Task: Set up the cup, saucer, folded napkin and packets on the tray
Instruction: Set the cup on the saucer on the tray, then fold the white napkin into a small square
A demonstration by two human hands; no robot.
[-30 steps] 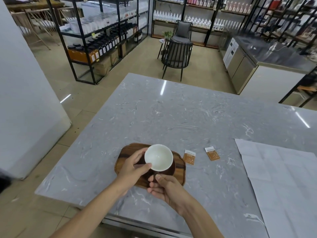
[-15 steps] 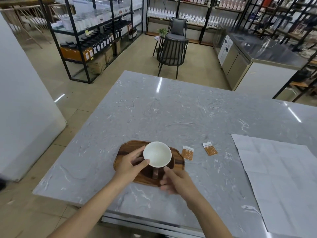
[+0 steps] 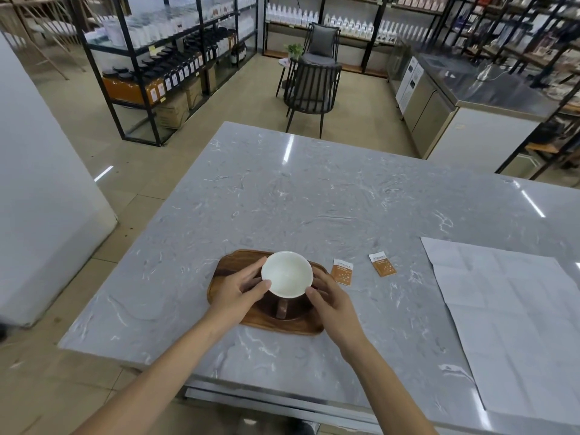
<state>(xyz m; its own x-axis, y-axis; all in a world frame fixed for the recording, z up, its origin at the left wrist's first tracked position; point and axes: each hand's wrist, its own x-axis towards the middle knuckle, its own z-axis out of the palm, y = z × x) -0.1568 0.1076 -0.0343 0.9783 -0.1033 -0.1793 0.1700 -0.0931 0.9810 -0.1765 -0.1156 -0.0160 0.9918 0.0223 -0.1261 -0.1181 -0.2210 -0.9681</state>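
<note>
Both forearms reached in from the near edge of the grey marble table [image 3: 314,199] and met over the wooden tray [image 3: 226,271]. The left hand [image 3: 238,293] curled against the left side of the white cup [image 3: 287,273], thumb touching the near rim and fingers wrapped round the far side, gripping it. The right hand [image 3: 332,304] lay at the cup's right side with fingers curved toward the wall and the thumb tip at the near rim; whether those fingers truly clasped the cup or only rested against it was hard to tell from this angle, though they looked closed on it. There was one cup, upright and empty, its brown handle pointing toward the person. It sat on one dark wooden saucer [image 3: 292,310], which lay inside the one tray. Two orange packets [image 3: 342,272] lay flat on the table to the right of the tray, the nearer just beside its edge, the second packet [image 3: 383,264] further right, apart from the first. One large sheet of white paper [image 3: 508,324], creased into squares, lay spread open on the right part of the table, well apart from the tray.
</note>
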